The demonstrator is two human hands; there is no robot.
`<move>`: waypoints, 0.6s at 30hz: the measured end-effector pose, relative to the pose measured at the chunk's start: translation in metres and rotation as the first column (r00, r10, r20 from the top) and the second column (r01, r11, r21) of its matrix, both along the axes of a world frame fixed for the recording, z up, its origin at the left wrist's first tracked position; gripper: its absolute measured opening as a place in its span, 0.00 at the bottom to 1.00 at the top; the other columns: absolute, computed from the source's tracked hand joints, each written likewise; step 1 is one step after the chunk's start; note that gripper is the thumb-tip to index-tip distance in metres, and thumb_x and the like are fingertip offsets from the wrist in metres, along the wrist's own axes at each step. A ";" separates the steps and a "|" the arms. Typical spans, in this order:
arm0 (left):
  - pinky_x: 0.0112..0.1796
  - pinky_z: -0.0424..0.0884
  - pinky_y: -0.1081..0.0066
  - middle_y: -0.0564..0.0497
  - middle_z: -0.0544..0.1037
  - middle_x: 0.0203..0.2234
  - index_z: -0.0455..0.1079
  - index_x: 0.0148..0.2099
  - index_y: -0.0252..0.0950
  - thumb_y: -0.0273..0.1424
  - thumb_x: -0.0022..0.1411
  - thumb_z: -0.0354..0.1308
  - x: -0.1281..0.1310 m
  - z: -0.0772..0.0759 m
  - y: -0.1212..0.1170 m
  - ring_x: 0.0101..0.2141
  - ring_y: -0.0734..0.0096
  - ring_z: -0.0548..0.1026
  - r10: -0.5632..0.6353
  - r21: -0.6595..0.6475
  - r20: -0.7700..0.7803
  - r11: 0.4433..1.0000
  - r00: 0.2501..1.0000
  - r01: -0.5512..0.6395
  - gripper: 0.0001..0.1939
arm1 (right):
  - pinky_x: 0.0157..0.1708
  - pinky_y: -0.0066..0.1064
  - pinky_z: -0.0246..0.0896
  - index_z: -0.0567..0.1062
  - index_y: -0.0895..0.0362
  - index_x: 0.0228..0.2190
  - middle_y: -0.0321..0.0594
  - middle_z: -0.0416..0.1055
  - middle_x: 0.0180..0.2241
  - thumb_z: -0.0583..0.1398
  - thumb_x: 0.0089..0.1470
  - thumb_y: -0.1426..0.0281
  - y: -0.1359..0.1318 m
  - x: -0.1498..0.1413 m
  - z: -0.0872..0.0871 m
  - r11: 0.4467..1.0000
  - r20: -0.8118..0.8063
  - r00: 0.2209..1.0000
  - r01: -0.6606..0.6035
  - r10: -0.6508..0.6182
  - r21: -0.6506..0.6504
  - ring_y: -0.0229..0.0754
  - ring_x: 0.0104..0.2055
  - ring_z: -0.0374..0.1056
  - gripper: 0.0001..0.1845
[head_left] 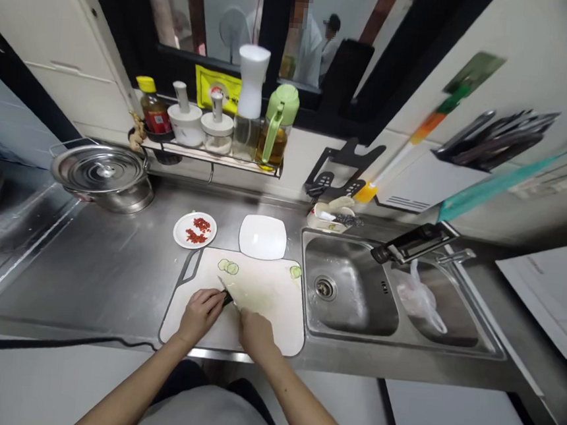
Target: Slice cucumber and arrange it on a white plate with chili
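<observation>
On the white cutting board (274, 314), my left hand (201, 312) is closed over a dark green piece of cucumber (227, 297), most of it hidden under the fingers. My right hand (256, 332) grips a knife (225, 285) whose narrow blade points up and left, against the cucumber's right end. Several thin cucumber slices (229, 267) overlap near the board's top left. Another pale green cucumber piece (295, 272) lies at its top right corner. The knife's handle is hidden inside my right fist.
Behind the board stand a plate of chopped red pieces (177, 232) and a white square plate (262, 237). A lidded steel pot (131, 192) is at the left. To the right is a double sink (351, 284); bottles (275, 132) line a wall rack (209, 156).
</observation>
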State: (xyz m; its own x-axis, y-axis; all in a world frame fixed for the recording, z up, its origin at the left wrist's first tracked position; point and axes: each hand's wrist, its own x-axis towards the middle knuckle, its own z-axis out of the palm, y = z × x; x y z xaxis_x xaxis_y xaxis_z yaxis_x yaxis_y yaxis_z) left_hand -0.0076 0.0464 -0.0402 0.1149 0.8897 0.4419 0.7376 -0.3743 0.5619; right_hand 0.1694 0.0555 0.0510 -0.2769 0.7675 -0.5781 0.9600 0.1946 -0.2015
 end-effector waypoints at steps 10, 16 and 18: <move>0.48 0.70 0.57 0.43 0.74 0.48 0.65 0.56 0.41 0.37 0.63 0.53 0.002 0.016 0.000 0.49 0.58 0.72 0.160 0.047 0.024 0.986 0.987 -0.161 0.20 | 0.35 0.33 0.60 0.72 0.54 0.41 0.46 0.77 0.34 0.48 0.61 0.70 -0.007 0.020 0.007 0.979 0.028 0.999 0.030 -0.036 0.201 0.48 0.39 0.74 0.15; 0.59 0.54 0.49 0.48 0.73 0.52 0.68 0.55 0.46 0.41 0.63 0.54 0.015 0.061 0.019 0.57 0.56 0.64 -0.166 -0.020 -0.196 0.986 0.966 0.166 0.19 | 0.38 0.35 0.57 0.71 0.54 0.46 0.46 0.77 0.35 0.52 0.56 0.71 -0.003 0.042 0.017 0.962 0.079 0.994 -0.097 0.079 0.256 0.49 0.40 0.73 0.16; 0.61 0.47 0.49 0.50 0.77 0.45 0.71 0.50 0.46 0.40 0.64 0.53 0.023 0.069 0.023 0.54 0.60 0.67 -0.284 -0.092 -0.198 0.958 0.938 0.270 0.14 | 0.39 0.35 0.57 0.71 0.54 0.47 0.46 0.77 0.35 0.53 0.55 0.71 0.000 0.050 0.017 0.953 0.085 0.990 -0.130 0.111 0.275 0.50 0.40 0.73 0.17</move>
State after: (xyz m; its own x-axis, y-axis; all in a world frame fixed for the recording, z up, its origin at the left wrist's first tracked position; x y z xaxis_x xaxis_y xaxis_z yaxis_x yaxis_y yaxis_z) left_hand 0.0149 0.0694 0.0290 0.4437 0.8346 0.3263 0.7123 -0.5495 0.4368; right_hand 0.2192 0.0555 0.0679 -0.3446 0.8642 -0.3665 0.9355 0.3486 -0.0577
